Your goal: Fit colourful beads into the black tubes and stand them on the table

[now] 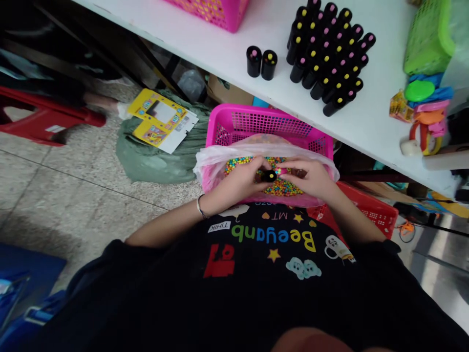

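Note:
A pink plastic basket (pixel 269 113) sits at my lap, lined with a whitish plastic bag (pixel 205 159) full of small multicoloured beads (pixel 284 188). Over the beads, my left hand (pixel 245 176) is closed around a small black cylinder (pixel 270 176) with a yellow dot on its end. Close beside it, my right hand (pixel 311 175) pinches something small and pink (pixel 281 171) near the cylinder; its exact shape is partly hidden by the fingers. Both hands are low inside the bag's opening.
On the white table (pixel 278 14) stand many black cylinders (pixel 326 58) with pink or yellow dots, and a separate pair (pixel 261 62). A green basket (pixel 427 39) and colourful small items (pixel 428 110) lie right. A yellow box (pixel 161 120) rests on a green sack (pixel 146 161); a red stool (pixel 54 117) stands left.

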Available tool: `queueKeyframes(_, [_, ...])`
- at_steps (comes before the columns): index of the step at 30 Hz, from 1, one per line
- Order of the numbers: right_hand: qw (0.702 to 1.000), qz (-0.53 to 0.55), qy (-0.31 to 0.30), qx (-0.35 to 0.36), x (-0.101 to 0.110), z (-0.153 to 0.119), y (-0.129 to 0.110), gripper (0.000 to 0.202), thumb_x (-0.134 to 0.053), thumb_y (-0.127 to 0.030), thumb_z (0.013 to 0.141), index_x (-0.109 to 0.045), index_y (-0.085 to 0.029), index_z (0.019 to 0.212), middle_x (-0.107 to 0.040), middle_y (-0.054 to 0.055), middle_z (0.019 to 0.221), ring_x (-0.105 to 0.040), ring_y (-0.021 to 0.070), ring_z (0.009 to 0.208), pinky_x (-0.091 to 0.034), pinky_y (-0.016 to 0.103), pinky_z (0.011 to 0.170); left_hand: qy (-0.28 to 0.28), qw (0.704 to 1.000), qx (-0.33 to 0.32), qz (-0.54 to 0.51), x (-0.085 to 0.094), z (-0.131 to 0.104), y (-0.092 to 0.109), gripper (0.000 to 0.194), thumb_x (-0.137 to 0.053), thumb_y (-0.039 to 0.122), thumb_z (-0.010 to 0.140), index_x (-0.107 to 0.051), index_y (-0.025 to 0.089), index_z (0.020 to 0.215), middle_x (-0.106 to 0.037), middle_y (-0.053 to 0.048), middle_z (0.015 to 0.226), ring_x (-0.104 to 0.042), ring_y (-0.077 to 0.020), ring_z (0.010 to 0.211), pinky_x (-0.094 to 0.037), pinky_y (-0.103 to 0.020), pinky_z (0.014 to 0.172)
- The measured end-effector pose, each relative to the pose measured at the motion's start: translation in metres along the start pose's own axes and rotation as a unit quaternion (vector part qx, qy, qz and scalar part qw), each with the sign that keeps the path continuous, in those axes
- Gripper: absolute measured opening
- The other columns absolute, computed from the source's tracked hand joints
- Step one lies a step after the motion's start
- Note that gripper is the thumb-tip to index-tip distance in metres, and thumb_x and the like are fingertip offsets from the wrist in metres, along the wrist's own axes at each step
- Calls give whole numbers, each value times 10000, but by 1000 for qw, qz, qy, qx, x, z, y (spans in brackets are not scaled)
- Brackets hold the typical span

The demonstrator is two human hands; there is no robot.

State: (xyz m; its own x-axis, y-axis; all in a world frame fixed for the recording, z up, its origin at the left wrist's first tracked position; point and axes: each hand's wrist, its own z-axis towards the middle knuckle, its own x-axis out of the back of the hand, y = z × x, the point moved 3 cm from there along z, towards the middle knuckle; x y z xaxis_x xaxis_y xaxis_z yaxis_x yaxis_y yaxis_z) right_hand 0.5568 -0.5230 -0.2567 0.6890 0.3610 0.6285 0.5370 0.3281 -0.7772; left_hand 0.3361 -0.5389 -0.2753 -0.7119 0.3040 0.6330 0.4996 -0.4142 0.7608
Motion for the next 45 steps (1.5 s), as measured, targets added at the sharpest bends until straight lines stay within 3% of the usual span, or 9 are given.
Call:
queueKeyframes(6, [988, -106, 14, 112, -3, -2, -17, 303, -681, -151, 976, -853, -297, 1177, -686, 64, 1126, -667, 218, 1034, -596, 400, 928, 6, 999, -7, -38, -5, 4, -1, 324, -814, 151, 892, -585, 206, 1114, -780, -50, 1156, -773, -190, 1071, -616, -309, 945])
queueKeyframes(15, [978, -176, 14, 112, 9, -7, -25, 363, -637, -173, 1007, -797, -298, 1307, -662, 82, 1143, -654, 248, 1084, -593, 427, 958, 14, 1000, 3, -14, 2, 1, 4, 372, -802, 227, 921, -652, 214, 1261, -786, -61, 1253, -770, -206, 1146, -612, -330, 1011])
queueKeyframes(23, [918, -345, -170, -91, -11, -4, 14, 286, -572, 32, 887, -806, -123, 943, -726, 145, 1041, -705, 228, 870, -579, 352, 816, 161, 987, -2, 20, 94, 42, 7, 366, -809, 363, 900, -720, 245, 1235, -783, -13, 1200, -712, -214, 1055, -631, -403, 997])
queueKeyframes(27, [888, -402, -130, -180, -15, -1, 15, 328, -487, 61, 910, -769, -87, 986, -726, 168, 972, -679, 207, 722, -515, 325, 659, 227, 971, 52, 56, 131, 93, -7, 415, -849, 215, 852, -695, 215, 1238, -778, 6, 1073, -663, -183, 946, -629, -446, 979])
queueKeyframes(33, [911, -376, -117, -127, -31, 11, 6, 394, -474, 107, 914, -763, -146, 1001, -762, 178, 1071, -736, 244, 836, -546, 329, 721, 225, 963, 118, 90, 148, 140, -26, 543, -904, 84, 815, -602, 155, 1260, -719, 26, 1035, -625, -122, 895, -609, -474, 1019])
queueKeyframes(36, [918, -359, -137, -101, -36, 17, 12, 376, -500, 99, 881, -761, -139, 1010, -774, 174, 1100, -752, 269, 930, -563, 343, 805, 205, 967, 126, 79, 147, 141, -25, 774, -904, 96, 850, -419, 186, 1447, -682, -4, 1211, -636, -146, 994, -592, -478, 1048])
queueKeyframes(39, [927, -332, -149, -88, -36, 17, 16, 340, -543, 63, 870, -773, -133, 1027, -791, 163, 1118, -753, 273, 1009, -534, 325, 846, 269, 944, 122, 149, 137, 134, -7, 1061, -1009, 82, 705, -348, 181, 1529, -481, -122, 1509, -516, -261, 1350, -442, -504, 1247])
queueKeyframes(41, [940, -299, -143, -86, -35, 16, 18, 348, -556, 48, 864, -785, -147, 1039, -805, 140, 1104, -753, 256, 1015, -504, 300, 829, 289, 937, 59, 189, 116, 133, 12, 938, -1019, 212, 722, -459, 215, 1474, -422, -137, 1527, -385, -329, 1486, -325, -501, 1322])
queueKeyframes(45, [961, -235, -123, -79, -36, 16, 18, 409, -539, 66, 817, -813, -158, 1023, -820, 131, 1088, -752, 252, 1014, -462, 291, 822, 169, 970, -74, 155, 40, 155, 40, 563, -891, 375, 868, -578, 262, 1323, -515, -147, 1407, -447, -395, 1432, -397, -578, 1233])
